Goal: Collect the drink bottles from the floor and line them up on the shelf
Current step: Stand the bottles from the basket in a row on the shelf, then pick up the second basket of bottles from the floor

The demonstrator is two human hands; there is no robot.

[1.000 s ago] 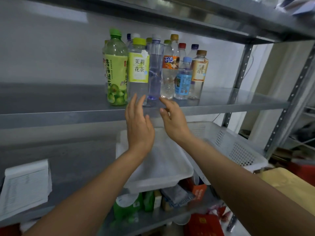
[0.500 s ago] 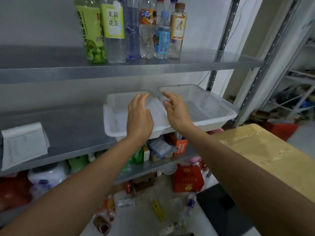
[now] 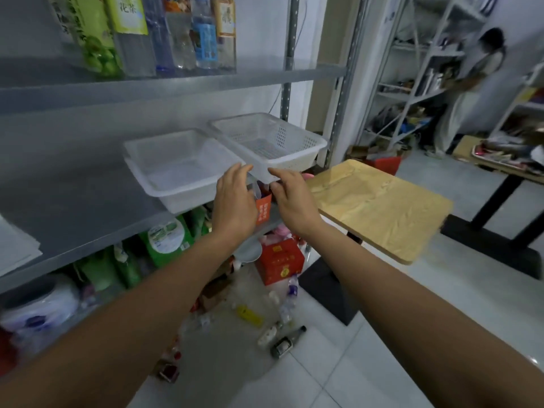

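Observation:
Several drink bottles (image 3: 182, 33) stand in a tight row on the upper grey shelf (image 3: 164, 83), at the top left. More bottles lie scattered on the floor below, among them a dark bottle (image 3: 287, 341), a pale one (image 3: 269, 334) and a clear one (image 3: 291, 293). My left hand (image 3: 234, 201) and my right hand (image 3: 291, 198) hang side by side in mid-air in front of the middle shelf. Both have relaxed fingers and hold nothing.
Two white plastic baskets (image 3: 176, 166) (image 3: 273, 142) sit on the middle shelf. A red box (image 3: 279, 260) stands on the floor by a small wooden table (image 3: 382, 207) on a black base. Another person (image 3: 468, 83) stands by far shelving.
Both hands have dropped from the upper shelf's edge to below basket level. My view has tilted down and right, bringing the floor bottles and the wooden table into sight.

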